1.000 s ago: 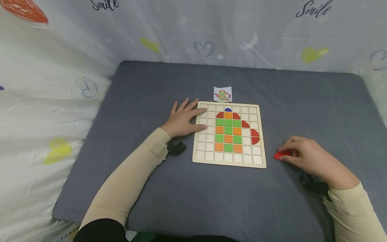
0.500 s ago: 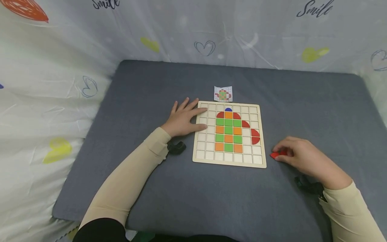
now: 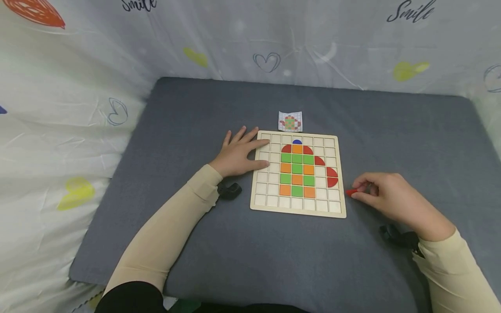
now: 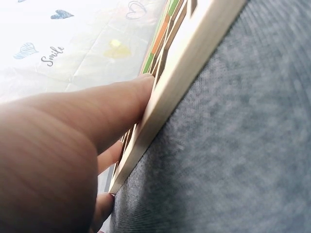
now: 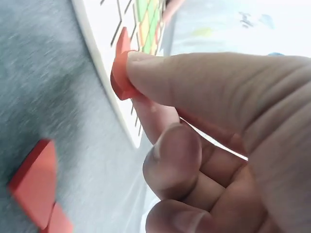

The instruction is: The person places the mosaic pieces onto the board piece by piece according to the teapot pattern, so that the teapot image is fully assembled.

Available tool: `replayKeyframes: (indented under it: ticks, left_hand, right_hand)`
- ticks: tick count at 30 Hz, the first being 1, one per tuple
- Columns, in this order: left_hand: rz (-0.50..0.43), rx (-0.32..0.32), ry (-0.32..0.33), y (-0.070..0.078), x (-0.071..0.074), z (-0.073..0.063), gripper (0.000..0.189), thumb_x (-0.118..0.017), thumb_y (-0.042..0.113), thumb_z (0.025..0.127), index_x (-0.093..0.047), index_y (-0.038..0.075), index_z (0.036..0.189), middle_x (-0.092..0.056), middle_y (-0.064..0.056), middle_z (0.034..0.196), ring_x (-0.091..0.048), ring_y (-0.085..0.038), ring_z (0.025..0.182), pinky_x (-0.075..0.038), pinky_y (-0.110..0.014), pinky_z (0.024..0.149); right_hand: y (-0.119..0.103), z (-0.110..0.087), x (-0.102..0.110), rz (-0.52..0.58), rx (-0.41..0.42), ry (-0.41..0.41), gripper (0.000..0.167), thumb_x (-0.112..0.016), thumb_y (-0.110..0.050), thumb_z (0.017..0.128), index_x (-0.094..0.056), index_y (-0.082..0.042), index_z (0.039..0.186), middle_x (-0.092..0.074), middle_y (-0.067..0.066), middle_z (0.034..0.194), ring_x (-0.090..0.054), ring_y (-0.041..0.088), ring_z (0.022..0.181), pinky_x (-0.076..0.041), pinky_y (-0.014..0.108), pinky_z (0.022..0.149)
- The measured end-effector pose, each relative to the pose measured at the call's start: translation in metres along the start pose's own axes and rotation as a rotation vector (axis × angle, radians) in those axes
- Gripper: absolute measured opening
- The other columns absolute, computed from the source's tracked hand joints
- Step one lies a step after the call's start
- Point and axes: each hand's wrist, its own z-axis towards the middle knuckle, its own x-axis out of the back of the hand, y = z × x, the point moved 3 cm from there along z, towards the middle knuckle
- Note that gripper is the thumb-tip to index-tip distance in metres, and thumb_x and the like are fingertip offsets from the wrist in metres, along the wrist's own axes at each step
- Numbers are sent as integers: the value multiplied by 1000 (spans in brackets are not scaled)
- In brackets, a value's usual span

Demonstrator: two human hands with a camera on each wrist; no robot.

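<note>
A wooden grid board lies on the grey cloth, filled partly with green and orange squares, red quarter-circle tiles and a blue half-circle tile. My left hand spreads its fingers along the board's left edge, thumb and index tip over the outer squares. In the left wrist view the thumb rests on the wooden rim. Just off the board's right edge, my right hand pinches a red tile between thumb and index finger, its other fingers curled beneath.
A small printed card with a coloured grid picture lies behind the board. Loose red tiles lie on the cloth by the right hand, visible in the right wrist view. A patterned white curtain hangs behind the table.
My right hand has moved left and slightly away from me toward the board's right edge, the red tile with it. The left hand keeps its place on the board.
</note>
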Motion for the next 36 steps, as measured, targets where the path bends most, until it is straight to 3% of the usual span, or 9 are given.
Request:
replayKeyframes:
  ticks: [8, 17, 28, 36]
  left_hand:
    - [-5, -4, 4, 1, 1, -1, 77, -64, 68, 95, -41, 38, 162, -11, 2, 177, 6, -29, 164, 15, -57, 127]
    - [-11, -4, 1, 3, 2, -2, 76, -64, 67, 96, -41, 38, 163, -11, 2, 177, 7, -28, 164, 15, -57, 127]
    - [-12, -8, -8, 2, 1, -2, 77, -63, 68, 96, -40, 39, 163, -9, 3, 178, 8, -27, 164, 16, -57, 127]
    - [-13, -17, 2, 1, 1, -3, 77, -64, 67, 96, -40, 38, 163, -9, 3, 178, 8, -27, 164, 16, -57, 127]
  right_hand:
    - [-18, 14, 1, 18, 113, 13, 17, -89, -9, 84, -79, -18, 94, -64, -14, 78, -45, -2, 60, -41, 22, 51]
    - [-31, 34, -11, 94, 155, -89, 11, -82, -5, 89, -81, -14, 96, -70, -10, 88, -49, 2, 66, -43, 23, 56]
    - [-37, 50, -26, 162, 115, -233, 12, -78, -7, 94, -81, -17, 100, -73, -10, 92, -55, 5, 73, -49, 24, 66]
    - [-38, 49, -31, 165, 83, -200, 10, -81, -8, 92, -78, -12, 100, -71, -10, 84, -62, 6, 74, -53, 25, 68]
